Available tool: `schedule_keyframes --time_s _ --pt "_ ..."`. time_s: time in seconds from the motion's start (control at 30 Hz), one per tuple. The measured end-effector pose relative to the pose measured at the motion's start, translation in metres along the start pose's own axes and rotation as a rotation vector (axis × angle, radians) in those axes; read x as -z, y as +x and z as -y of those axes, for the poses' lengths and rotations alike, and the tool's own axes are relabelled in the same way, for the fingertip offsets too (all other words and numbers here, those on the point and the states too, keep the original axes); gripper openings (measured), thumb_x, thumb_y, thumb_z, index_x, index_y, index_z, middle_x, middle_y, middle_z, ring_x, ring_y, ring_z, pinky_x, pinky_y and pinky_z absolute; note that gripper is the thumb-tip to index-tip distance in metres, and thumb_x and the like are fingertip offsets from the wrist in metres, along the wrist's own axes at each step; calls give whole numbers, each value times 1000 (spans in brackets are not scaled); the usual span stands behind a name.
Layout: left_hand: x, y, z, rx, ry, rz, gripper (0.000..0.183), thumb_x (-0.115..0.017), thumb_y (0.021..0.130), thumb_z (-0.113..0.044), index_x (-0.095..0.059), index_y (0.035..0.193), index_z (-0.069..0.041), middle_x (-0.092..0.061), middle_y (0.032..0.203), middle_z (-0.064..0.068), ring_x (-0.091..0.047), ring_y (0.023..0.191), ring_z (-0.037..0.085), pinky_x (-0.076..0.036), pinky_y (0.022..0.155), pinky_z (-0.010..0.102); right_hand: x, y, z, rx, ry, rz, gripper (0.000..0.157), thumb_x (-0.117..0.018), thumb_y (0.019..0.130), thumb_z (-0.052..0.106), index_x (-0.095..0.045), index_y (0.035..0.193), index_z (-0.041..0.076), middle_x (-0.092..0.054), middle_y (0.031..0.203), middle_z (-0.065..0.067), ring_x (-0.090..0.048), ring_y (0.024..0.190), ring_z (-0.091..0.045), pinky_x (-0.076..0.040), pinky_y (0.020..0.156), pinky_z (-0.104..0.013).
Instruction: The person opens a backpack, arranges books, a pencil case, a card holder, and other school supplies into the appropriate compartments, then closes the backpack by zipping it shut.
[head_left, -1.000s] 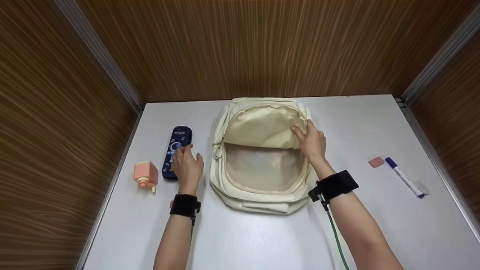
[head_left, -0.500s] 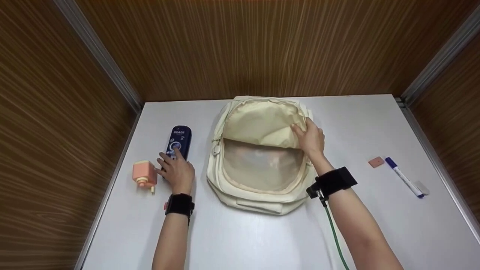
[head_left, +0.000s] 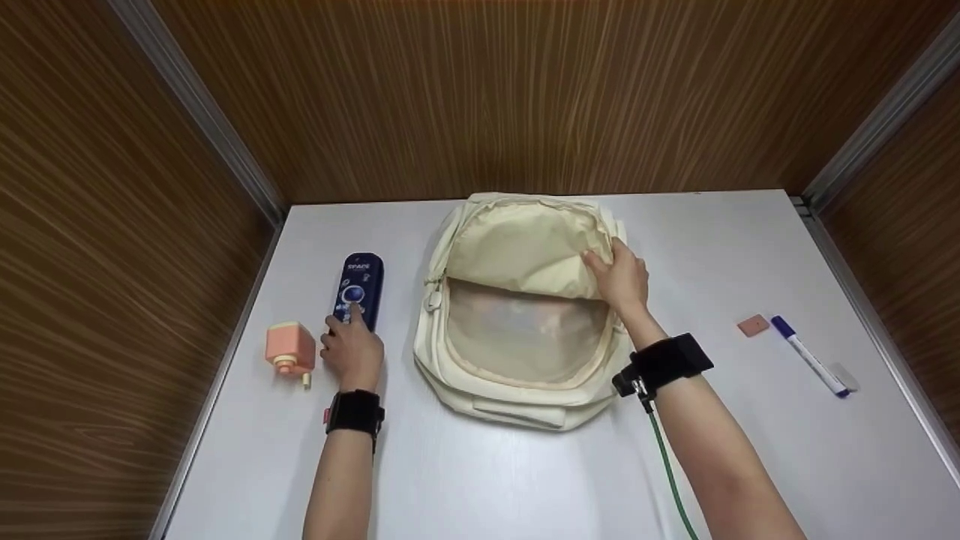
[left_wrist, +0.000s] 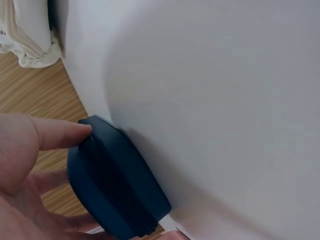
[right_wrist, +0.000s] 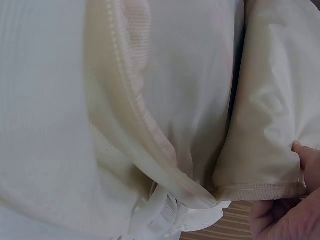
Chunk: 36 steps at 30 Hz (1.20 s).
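Note:
A dark blue pencil case [head_left: 366, 279] printed with "SPACE" and planet pictures lies to the left of the backpack. My left hand [head_left: 354, 354] grips its near end. In the left wrist view, the thumb presses one edge of the case [left_wrist: 117, 177] while the other fingers are around the far side, partly hidden. An unzipped cream backpack [head_left: 517, 411] lies at the middle of the table. With my right hand [head_left: 625, 283] I pinch the right edge of its folded-back flap [head_left: 525, 244]. The right wrist view shows thumb and fingers on either side of the flap's hem [right_wrist: 262, 191].
Left of the pencil case stands a pink and cream box-shaped object [head_left: 291, 346] with a small spout-like part. On the right lie a small pink rectangular piece [head_left: 752, 325], a blue-capped marker [head_left: 810, 356] and a clear flat piece [head_left: 843, 376]. Wood-grain walls enclose the table.
My left hand has moved from above the pencil case down to its near end and closed round it. The backpack shifted slightly left; my right hand kept its hold on the flap.

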<state>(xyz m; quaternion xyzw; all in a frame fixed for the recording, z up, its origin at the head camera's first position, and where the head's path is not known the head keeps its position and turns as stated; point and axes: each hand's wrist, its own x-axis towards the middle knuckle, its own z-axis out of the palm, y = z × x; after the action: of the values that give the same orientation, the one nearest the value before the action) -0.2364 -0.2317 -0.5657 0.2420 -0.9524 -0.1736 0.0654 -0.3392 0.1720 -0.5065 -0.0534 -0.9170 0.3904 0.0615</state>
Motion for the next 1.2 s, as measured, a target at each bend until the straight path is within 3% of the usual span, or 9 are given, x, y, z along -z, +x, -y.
schedule_keyframes --time_s 0.17,0.33,0.53,0.73,0.93,1.07,1.2 --pt "2 1 4 -44 -73 -5 58 -67 89 -14 -48 142 -4 -44 120 41 -49 102 56 -46 78 63 -1 2 1 3 0 -3 48 -64 93 46 -62 122 8 -70 103 -18 -63 84 -34 -45 73 -48" --pt "9 -1 3 -81 -102 -29 49 -69 88 -12 -56 134 -3 -49 115 40 -50 102 56 -47 76 63 -2 3 2 13 -2 -9 47 -64 93 46 -62 120 7 -70 101 -18 -63 83 -35 -46 73 -49" --pt "38 -18 -7 -128 -172 -33 50 -71 85 -17 -61 134 -8 -52 121 36 -52 104 54 -47 75 65 0 5 6 -4 -7 8 51 -63 94 45 -61 126 6 -69 105 -19 -63 85 -35 -45 74 -49" --pt "75 -49 -23 -219 -217 97 53 -77 81 -19 -64 131 -9 -59 119 31 -59 103 49 -48 78 60 6 7 10 -72 -16 6 50 -63 93 46 -61 128 11 -68 110 -18 -63 91 -36 -46 74 -50" --pt "88 -69 -32 -276 -220 173 53 -78 80 -20 -65 131 -11 -61 119 27 -61 101 44 -49 76 57 10 9 12 -87 -16 -4 52 -63 93 46 -60 130 11 -66 116 -18 -62 99 -38 -46 79 -53" --pt "96 -76 -36 -292 -225 205 53 -79 80 -20 -65 130 -13 -60 120 25 -61 101 42 -49 76 56 10 9 11 -83 -22 5 57 -63 93 46 -56 136 10 -63 122 -21 -61 105 -41 -46 83 -55" --pt "103 -80 -41 -337 -220 257 53 -79 79 -20 -66 130 -15 -60 121 23 -60 102 39 -49 78 55 9 10 10 -70 -23 -3 54 -63 93 46 -58 132 9 -64 120 -21 -61 104 -42 -46 82 -55"
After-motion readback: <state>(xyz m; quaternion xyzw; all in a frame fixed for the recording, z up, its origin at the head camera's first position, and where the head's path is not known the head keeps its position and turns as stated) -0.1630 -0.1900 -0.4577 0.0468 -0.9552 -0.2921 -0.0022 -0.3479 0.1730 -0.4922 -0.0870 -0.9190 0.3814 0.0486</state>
